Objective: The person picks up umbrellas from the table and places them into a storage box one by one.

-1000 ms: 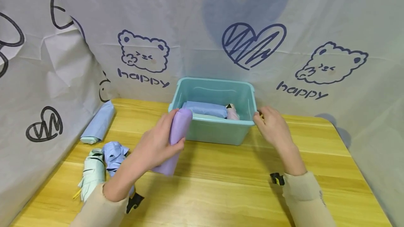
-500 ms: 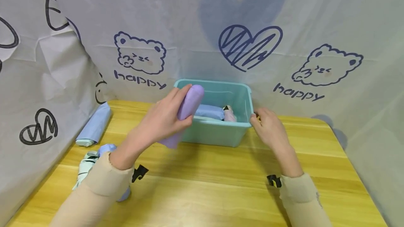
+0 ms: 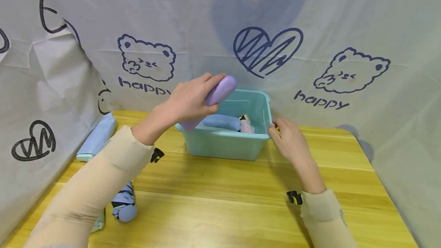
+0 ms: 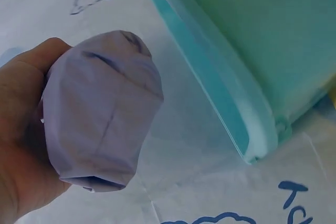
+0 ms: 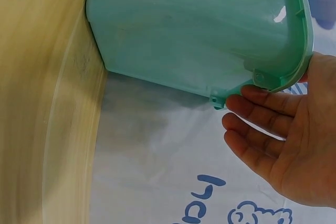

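Up over the left end of a teal plastic bin (image 3: pixel 224 146), my left hand (image 3: pixel 189 98) grips a purple folded umbrella (image 3: pixel 222 90), tilted with its rounded end up and to the right. The left wrist view shows the umbrella's crumpled cloth end (image 4: pixel 105 108) apart from the bin's rim (image 4: pixel 226 72). At the bin's front right corner, my right hand (image 3: pixel 289 139) holds the rim, with fingers below it in the right wrist view and the thumb mostly hidden there. Inside the bin lie a blue wrapped roll (image 3: pixel 222 121) and a pale pink bundle (image 3: pixel 246 124).
On the table's left side lie a light blue roll (image 3: pixel 98 135), a blue folded umbrella (image 3: pixel 124 204) with a round end, and a pale green bundle (image 3: pixel 98 223) mostly behind my left sleeve. A printed white cloth (image 3: pixel 193 18) hangs close behind the bin.
My left hand has carried the purple umbrella up and to the right, from in front of the bin to above its left end. The right hand stays at the rim.
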Available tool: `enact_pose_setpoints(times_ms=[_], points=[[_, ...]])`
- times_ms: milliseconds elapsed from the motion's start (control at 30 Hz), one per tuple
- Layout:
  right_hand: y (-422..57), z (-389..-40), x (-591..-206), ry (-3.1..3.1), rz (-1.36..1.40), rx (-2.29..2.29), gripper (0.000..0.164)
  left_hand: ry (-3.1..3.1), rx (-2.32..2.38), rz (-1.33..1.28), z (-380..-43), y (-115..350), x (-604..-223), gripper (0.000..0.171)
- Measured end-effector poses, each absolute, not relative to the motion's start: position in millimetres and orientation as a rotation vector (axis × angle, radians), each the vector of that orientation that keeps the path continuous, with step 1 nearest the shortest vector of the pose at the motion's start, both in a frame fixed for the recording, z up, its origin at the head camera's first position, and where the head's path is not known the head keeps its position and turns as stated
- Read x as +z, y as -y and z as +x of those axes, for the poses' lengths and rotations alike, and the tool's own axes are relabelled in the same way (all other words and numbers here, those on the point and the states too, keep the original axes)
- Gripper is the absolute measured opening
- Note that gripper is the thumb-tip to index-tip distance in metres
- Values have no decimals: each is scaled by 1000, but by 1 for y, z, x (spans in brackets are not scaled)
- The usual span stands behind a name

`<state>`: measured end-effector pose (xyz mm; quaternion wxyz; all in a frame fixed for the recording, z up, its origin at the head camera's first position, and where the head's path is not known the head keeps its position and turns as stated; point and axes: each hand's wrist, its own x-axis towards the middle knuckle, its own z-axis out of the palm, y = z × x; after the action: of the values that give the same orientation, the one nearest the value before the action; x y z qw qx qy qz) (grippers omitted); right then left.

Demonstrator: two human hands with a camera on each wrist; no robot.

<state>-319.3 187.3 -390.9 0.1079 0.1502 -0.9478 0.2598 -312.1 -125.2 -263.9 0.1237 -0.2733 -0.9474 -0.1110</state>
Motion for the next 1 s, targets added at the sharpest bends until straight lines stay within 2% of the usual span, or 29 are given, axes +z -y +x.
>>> enact_pose_setpoints(times_ms=[333,667,1000], points=[[-188,-319,-392,2795,442,765,49,2887,-76,-1093,-359,113,-257,79],[-187,-319,-390,2799,439,772,45,2989,92,-1166,-392,91,-265,78],[-187,-319,-388,2808,450,776,47,3010,239,-1322,-415,71,-281,59]])
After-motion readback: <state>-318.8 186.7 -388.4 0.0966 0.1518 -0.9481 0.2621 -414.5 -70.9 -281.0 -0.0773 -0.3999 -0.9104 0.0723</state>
